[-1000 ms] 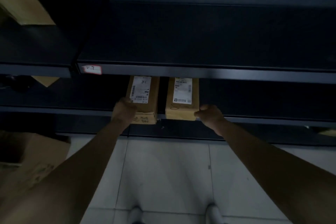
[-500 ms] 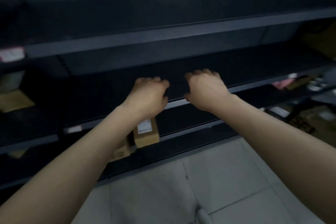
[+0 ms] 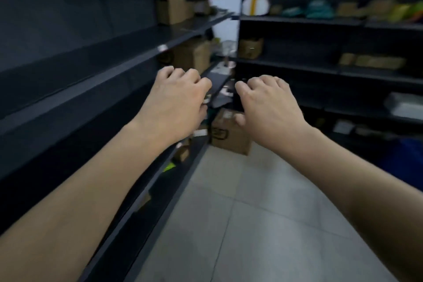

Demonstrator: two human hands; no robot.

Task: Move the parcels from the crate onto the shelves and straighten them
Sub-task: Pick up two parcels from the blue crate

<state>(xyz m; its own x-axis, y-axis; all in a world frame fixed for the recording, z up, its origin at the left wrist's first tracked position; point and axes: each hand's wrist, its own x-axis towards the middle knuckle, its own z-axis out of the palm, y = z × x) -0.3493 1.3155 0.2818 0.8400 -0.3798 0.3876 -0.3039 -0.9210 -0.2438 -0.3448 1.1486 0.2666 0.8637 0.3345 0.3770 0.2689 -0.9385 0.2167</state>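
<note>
Parcels sit on the dark shelves while both hands hover empty in the aisle.
A small brown parcel point(image 3: 184, 152) lies on a low level of the dark shelves point(image 3: 91, 57), just below the left wrist; it is too blurred to tell whether it sits straight. The left hand point(image 3: 176, 103) and the right hand point(image 3: 272, 107) are held out side by side, apart, backs up, fingers loosely curled and gripping nothing. Below and between them a cardboard box point(image 3: 231, 137) stands on the tiled floor point(image 3: 240, 213). Beyond the left hand's fingertips, taller brown boxes point(image 3: 175, 8) stand on an upper level. To the right of the right hand a second rack point(image 3: 320, 22) carries flat brown parcels point(image 3: 373, 60) and blurred coloured packets higher up.
</note>
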